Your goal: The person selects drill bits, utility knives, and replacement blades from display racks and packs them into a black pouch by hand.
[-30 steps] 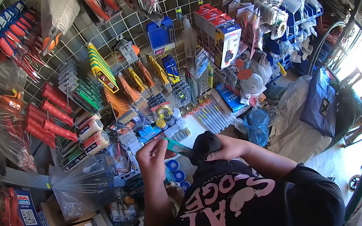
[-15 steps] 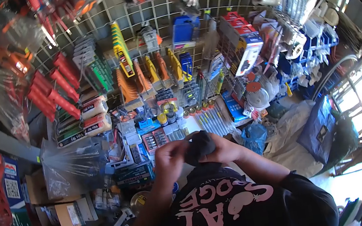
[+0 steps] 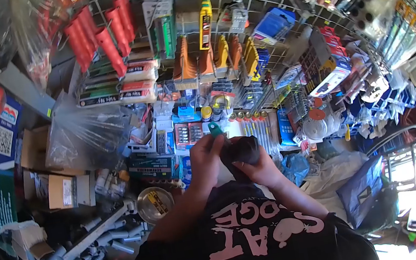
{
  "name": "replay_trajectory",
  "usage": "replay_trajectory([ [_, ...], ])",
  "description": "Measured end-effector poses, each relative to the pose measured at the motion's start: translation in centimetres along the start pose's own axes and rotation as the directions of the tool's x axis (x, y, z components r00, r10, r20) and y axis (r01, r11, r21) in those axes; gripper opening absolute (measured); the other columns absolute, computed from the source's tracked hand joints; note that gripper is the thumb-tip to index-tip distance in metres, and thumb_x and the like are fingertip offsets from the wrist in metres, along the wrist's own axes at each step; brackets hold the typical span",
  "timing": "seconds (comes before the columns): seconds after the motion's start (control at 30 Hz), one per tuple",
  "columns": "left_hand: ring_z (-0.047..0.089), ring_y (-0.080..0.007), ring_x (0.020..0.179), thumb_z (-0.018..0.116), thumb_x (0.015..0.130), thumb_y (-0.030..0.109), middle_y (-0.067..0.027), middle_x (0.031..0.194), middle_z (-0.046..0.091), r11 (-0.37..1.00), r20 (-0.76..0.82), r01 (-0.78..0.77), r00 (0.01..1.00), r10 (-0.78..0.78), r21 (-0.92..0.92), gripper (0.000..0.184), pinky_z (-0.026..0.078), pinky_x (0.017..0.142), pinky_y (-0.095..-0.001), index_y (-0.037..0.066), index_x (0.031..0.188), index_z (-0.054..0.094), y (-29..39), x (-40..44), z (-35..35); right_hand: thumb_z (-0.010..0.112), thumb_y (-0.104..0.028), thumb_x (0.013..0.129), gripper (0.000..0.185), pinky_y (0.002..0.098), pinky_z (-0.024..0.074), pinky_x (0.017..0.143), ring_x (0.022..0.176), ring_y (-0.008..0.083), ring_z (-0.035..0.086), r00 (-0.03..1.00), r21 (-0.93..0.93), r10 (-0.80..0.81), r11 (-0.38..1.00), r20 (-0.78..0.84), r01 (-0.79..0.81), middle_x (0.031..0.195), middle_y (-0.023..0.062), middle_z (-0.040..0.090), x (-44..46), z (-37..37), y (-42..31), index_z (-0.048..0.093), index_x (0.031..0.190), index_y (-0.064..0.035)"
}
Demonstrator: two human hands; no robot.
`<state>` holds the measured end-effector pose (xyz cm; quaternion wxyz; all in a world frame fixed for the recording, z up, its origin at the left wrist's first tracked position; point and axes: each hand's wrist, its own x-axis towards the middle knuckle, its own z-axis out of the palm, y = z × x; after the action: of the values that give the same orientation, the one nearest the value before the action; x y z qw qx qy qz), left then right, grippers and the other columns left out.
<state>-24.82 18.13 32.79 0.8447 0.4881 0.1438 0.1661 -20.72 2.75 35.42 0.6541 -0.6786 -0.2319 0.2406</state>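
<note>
In front of my chest, my right hand (image 3: pixel 263 169) is wrapped round a dark, bunched black item (image 3: pixel 243 151), perhaps fabric; its exact kind I cannot make out. Beside it on the left, my left hand (image 3: pixel 206 162) is closed, with fingers pinching a small green piece (image 3: pixel 214 128) that sticks up past the fingertips and has a small hole or pale spot near its end. The rest of that piece is hidden by the fingers and the black item.
A wire grid wall holds red tubes (image 3: pixel 109 51), orange and yellow tools (image 3: pixel 211 59) and packets. Small boxed goods (image 3: pixel 187 133) crowd the shelf beyond my hands. Grey pipe fittings (image 3: pixel 80 256) lie lower left, near a round tin (image 3: pixel 155 204). Bags (image 3: pixel 362 189) stand right.
The view has swung left and down, so the goods appear shifted right. A green piece now shows in my left hand. The black item stays in my right hand.
</note>
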Motion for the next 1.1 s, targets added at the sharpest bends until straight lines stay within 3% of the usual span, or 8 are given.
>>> replay_trajectory([
  [0.17, 0.058, -0.0084, 0.071, 0.059, 0.101, 0.025, -0.0002, 0.085, 0.064, 0.965, -0.129, 0.161, 0.973, -0.190, -0.208, 0.018, 0.044, 0.064, -0.0232, 0.008, 0.102, 0.065, -1.8, 0.1, -3.4, 0.071, -0.002, 0.083, 0.040, 0.0307, 0.0492, 0.092, 0.103, 0.0146, 0.063, 0.998, -0.099, -0.001, 0.995, 0.062, 0.007, 0.108, 0.0064, 0.067, 0.4, 1.2, -0.5, 0.057, 0.121, -0.0022],
  [0.3, 0.062, -0.0156, 0.078, 0.047, 0.105, 0.039, -0.0032, 0.087, 0.062, 0.837, -0.297, 0.075, 0.915, -0.274, -0.543, 0.032, 0.051, 0.069, -0.0344, 0.011, 0.099, 0.060, -6.0, 3.9, -12.9, 0.071, 0.006, 0.076, 0.049, 0.0302, 0.0477, 0.094, 0.106, 0.0145, 0.061, 0.986, -0.116, -0.016, 0.993, 0.166, 0.036, 0.112, 0.0065, 0.062, -0.2, 0.2, 0.0, 0.055, 0.122, -0.0028],
  [0.33, 0.060, -0.0134, 0.077, 0.054, 0.103, 0.034, -0.0033, 0.089, 0.060, 0.869, -0.297, 0.029, 0.934, -0.200, -0.493, 0.025, 0.052, 0.068, -0.0286, 0.009, 0.104, 0.057, -6.3, 3.7, -15.8, 0.071, 0.004, 0.076, 0.051, 0.0306, 0.0473, 0.094, 0.106, 0.0144, 0.060, 0.989, -0.108, -0.019, 0.994, 0.147, 0.035, 0.112, 0.0059, 0.061, -0.5, -0.1, -0.4, 0.054, 0.124, -0.0029],
  [0.43, 0.058, -0.0183, 0.072, 0.055, 0.102, 0.030, -0.0054, 0.082, 0.057, 0.952, -0.405, 0.024, 0.908, 0.107, 0.305, 0.027, 0.051, 0.068, -0.0349, 0.003, 0.102, 0.058, -7.8, 0.5, -23.0, 0.074, -0.004, 0.079, 0.056, 0.0307, 0.0470, 0.094, 0.104, 0.0144, 0.058, 0.999, 0.041, -0.016, 0.999, 0.047, 0.014, 0.111, 0.0048, 0.059, -0.7, -2.5, 1.7, 0.050, 0.129, -0.0025],
  [0.53, 0.059, -0.0206, 0.081, 0.059, 0.098, 0.029, -0.0107, 0.088, 0.059, 0.914, -0.574, 0.214, 0.818, 0.026, 0.345, 0.031, 0.051, 0.072, -0.0363, 0.000, 0.110, 0.059, -14.9, -2.8, -34.6, 0.072, -0.011, 0.084, 0.057, 0.0309, 0.0487, 0.091, 0.100, 0.0155, 0.060, 1.000, 0.102, -0.008, 0.995, -0.027, 0.011, 0.110, 0.0069, 0.060, -1.1, -4.5, 2.5, 0.046, 0.134, -0.0021],
  [0.6, 0.063, -0.0247, 0.082, 0.065, 0.093, 0.029, -0.0134, 0.092, 0.064, 0.454, -0.555, 0.422, 0.805, 0.210, 0.785, 0.032, 0.051, 0.073, -0.0365, 0.001, 0.108, 0.061, -14.0, -7.7, -34.7, 0.072, -0.018, 0.088, 0.057, 0.0328, 0.0534, 0.083, 0.093, 0.0182, 0.064, 0.997, 0.152, 0.027, 0.988, -0.078, -0.014, 0.109, 0.0090, 0.061, -1.8, -5.1, 2.5, 0.045, 0.136, -0.0023],
  [0.7, 0.071, -0.0327, 0.083, 0.069, 0.088, 0.025, -0.0180, 0.091, 0.072, 0.355, -0.625, 0.559, 0.775, 0.098, 0.749, 0.028, 0.053, 0.075, -0.0418, 0.003, 0.104, 0.068, -17.0, -12.2, -38.0, 0.070, -0.018, 0.089, 0.056, 0.0339, 0.0548, 0.080, 0.092, 0.0191, 0.065, 0.983, 0.229, 0.076, 0.973, -0.170, -0.036, 0.107, 0.0091, 0.062, -2.4, -5.6, 3.1, 0.045, 0.136, -0.0023],
  [1.1, 0.069, -0.0367, 0.092, 0.072, 0.083, 0.023, -0.0194, 0.097, 0.072, 0.158, -0.687, 0.669, 0.702, 0.188, 0.726, 0.029, 0.053, 0.079, -0.0456, 0.002, 0.102, 0.071, -19.9, -11.2, -38.8, 0.070, -0.006, 0.086, 0.051, 0.0318, 0.0449, 0.098, 0.109, 0.0158, 0.057, 0.989, 0.005, 0.084, 0.996, -0.122, -0.084, 0.121, 0.0067, 0.060, -3.6, -6.8, 4.1, 0.050, 0.133, -0.0020],
])
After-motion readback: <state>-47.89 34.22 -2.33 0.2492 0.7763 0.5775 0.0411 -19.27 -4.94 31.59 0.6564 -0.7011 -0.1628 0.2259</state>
